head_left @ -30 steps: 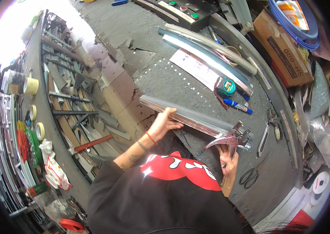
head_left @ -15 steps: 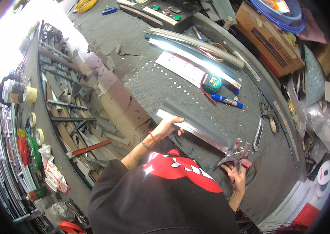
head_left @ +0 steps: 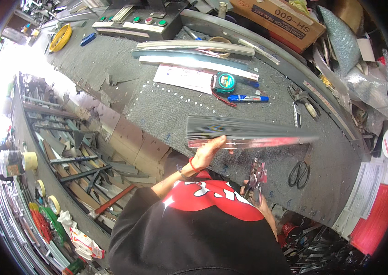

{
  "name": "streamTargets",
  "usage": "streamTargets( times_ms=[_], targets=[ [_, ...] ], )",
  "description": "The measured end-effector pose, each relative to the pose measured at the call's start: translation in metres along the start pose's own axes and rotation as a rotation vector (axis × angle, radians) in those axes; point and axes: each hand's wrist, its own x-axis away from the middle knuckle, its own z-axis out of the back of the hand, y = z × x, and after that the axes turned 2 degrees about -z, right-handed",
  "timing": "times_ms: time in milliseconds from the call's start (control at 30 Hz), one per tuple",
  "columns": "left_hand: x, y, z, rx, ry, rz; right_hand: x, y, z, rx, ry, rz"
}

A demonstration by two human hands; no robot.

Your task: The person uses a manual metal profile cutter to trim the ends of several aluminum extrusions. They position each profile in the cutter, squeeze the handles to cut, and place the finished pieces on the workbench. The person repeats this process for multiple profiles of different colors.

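over grey workbench [head_left: 331, 160], long strip [head_left: 249, 129]

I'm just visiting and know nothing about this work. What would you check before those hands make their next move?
1. Left hand gripping the long grey strip: ok.
2. Right hand gripping the metal hand tool: ok.
3. Strip supported by both hands: not ok; only the left holds it.
4. Tool apart from the strip: ok; a gap shows between them.
5. Tool's jaws open or shut: cannot tell; too blurred.
6. Tape measure and blue marker in plain sight: ok.
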Motion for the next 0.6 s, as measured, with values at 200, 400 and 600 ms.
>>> streamTargets(
  times_ms=[200, 400, 600],
  targets=[
    [-0.021, 0.007, -0.007, -0.405, 0.15, 0.058, -0.033, -0.028, -0.006, 0.582, -0.032, 0.111],
    [-0.016, -0.01, -0.005, -0.499, 0.261, 0.084, -0.054, -0.046, -0.018, 0.5, -0.181, -0.03],
    [-0.014, -0.009, 0.002, -0.507, 0.352, 0.13, -0.056, -0.051, -0.025, 0.567, -0.25, -0.155]
  ],
)
